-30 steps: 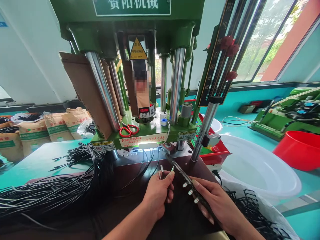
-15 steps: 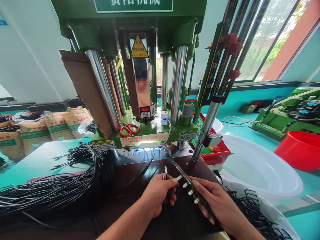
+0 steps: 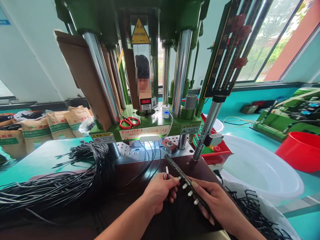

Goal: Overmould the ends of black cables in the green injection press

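Note:
My right hand (image 3: 212, 200) is closed around a long dark metal bar (image 3: 178, 171), which slants away from me toward the press. Several silver plugs (image 3: 190, 193) stick out along its left side. My left hand (image 3: 161, 191) is closed, with thumb and finger pinched at the plug nearest it on the bar. A pale connector end (image 3: 167, 170) rises from between its fingers; the cable on it is mostly hidden by the hand. Both hands are above the dark table, in front of the green press (image 3: 155, 125).
Bundled black cables (image 3: 82, 180) lie at left. Thin cables (image 3: 150, 158) run from under the press plate, where red-handled scissors (image 3: 129, 122) rest. On the right are a red control box (image 3: 220, 154), a white tub (image 3: 265, 166) and a bag of black plastic pieces (image 3: 250, 206).
The press's upper part and its green plate have risen, widening the gap above the metal bed. My hands and the bar stay almost in place, with the left fingers slightly shifted at the plug.

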`<state>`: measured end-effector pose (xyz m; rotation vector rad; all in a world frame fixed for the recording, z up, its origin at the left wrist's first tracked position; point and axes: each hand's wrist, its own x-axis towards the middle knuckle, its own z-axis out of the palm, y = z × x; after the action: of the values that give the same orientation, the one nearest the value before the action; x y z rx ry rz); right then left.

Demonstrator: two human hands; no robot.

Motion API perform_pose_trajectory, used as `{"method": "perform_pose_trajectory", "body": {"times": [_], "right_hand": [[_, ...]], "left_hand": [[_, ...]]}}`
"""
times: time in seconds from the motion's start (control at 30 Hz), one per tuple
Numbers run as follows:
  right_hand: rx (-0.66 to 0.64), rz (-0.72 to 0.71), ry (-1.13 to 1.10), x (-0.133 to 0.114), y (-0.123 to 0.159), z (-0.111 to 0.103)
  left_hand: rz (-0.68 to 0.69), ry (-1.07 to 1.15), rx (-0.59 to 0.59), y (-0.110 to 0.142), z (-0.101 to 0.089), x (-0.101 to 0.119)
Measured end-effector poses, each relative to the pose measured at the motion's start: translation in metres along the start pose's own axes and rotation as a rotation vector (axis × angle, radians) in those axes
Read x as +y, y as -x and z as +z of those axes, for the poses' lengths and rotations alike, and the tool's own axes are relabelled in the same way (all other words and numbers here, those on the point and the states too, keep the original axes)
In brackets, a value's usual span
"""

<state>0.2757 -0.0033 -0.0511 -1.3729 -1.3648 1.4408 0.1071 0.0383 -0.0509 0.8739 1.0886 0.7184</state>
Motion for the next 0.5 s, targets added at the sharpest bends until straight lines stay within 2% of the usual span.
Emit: {"method": "perform_pose_trajectory", "body": {"times": [0.17,0.3,0.5], "right_hand": [[0.043,0.047,-0.094,0.007,0.002,-0.006],[0.096,0.073,-0.193,0.016,0.008,-0.016],[0.115,0.064,-0.207,0.018,0.012,-0.016]], "left_hand": [[0.026,0.079,-0.016,0.004,-0.004,-0.003],[0.098,0.139,0.074,0.007,-0.003,-0.006],[0.153,-0.048,0.156,-0.001,0.004,-0.006]]}}
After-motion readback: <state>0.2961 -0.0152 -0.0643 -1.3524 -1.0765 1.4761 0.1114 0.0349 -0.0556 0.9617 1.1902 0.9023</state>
